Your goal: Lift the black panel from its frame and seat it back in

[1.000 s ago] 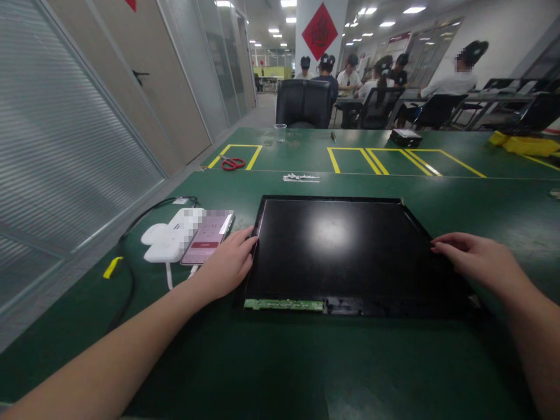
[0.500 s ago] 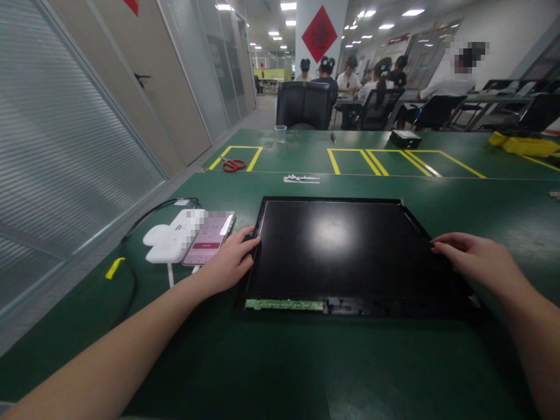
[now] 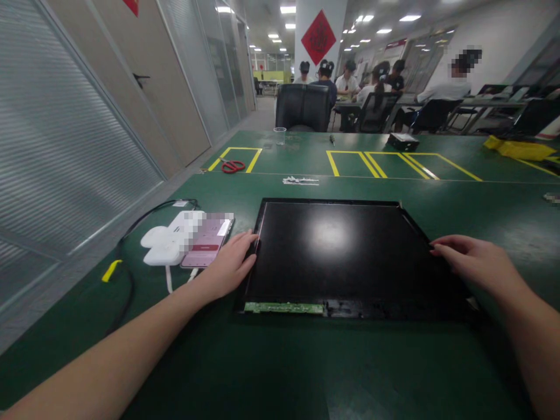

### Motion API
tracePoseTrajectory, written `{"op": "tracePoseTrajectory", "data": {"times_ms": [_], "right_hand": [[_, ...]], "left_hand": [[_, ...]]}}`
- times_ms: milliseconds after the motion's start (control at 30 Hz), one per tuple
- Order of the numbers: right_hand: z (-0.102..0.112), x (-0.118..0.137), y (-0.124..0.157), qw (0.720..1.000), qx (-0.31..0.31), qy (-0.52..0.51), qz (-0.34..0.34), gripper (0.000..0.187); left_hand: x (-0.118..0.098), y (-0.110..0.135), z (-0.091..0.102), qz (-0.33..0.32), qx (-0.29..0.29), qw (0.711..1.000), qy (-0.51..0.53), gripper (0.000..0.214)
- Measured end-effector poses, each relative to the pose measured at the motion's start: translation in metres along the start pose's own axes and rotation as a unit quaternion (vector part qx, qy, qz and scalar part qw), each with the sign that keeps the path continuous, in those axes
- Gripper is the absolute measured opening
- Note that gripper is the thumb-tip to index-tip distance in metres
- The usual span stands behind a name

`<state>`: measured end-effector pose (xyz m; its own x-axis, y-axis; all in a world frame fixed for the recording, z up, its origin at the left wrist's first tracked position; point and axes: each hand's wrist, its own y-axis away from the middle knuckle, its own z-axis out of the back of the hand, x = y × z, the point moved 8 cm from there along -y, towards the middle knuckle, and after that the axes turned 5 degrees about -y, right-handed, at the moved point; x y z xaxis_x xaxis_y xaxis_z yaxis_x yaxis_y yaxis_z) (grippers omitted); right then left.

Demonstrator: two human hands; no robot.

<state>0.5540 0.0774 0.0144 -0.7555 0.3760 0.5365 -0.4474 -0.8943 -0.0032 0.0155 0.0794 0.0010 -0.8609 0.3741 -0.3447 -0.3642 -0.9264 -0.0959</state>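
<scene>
A black LCD screen panel [image 3: 345,251] lies flat on the green table, its glossy face up and reflecting a light. Along its near edge runs a narrow green circuit board [image 3: 283,307]. My left hand [image 3: 234,259] rests against the panel's left edge with the fingers stretched out and the thumb a little apart. At the right edge, my right hand [image 3: 476,259] has its thumb and fingers pinched together on the panel's dark rim. Part of the lower right rim is in shadow.
Left of the panel lie a phone [image 3: 205,242], white devices [image 3: 168,245] and a black cable [image 3: 131,286]. Red-handled scissors [image 3: 233,167], white scraps [image 3: 300,181], a clear cup [image 3: 280,136] and a black box [image 3: 403,142] are farther back. Several people sit beyond.
My left hand's fingers have drawn back slightly and lie closer together along the left edge. My right hand stays at the right edge. The view has shifted slightly.
</scene>
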Motion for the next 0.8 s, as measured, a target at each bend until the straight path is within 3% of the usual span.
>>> {"op": "tracePoseTrajectory", "data": {"times_ms": [233,367,433,567,800], "right_hand": [[-0.002,0.002,0.0,1.0,0.007,0.007,-0.01,0.047],[-0.001,0.004,-0.002,1.0,-0.003,0.02,0.0,0.042],[0.0,0.004,-0.002,1.0,-0.008,0.021,0.003,0.04],[0.002,0.008,-0.001,1.0,-0.01,0.02,0.012,0.039],[0.003,0.011,0.0,1.0,-0.009,0.024,0.003,0.045]], "left_hand": [[0.003,0.003,0.004,0.024,-0.016,0.994,0.109,0.059],[-0.002,0.005,0.01,0.036,-0.035,0.968,0.244,0.071],[-0.005,0.005,0.012,0.052,-0.046,0.936,0.346,0.078],[-0.006,0.008,0.01,0.14,-0.067,0.839,0.521,0.081],[-0.005,0.015,0.006,0.26,-0.104,0.735,0.618,0.068]]}}
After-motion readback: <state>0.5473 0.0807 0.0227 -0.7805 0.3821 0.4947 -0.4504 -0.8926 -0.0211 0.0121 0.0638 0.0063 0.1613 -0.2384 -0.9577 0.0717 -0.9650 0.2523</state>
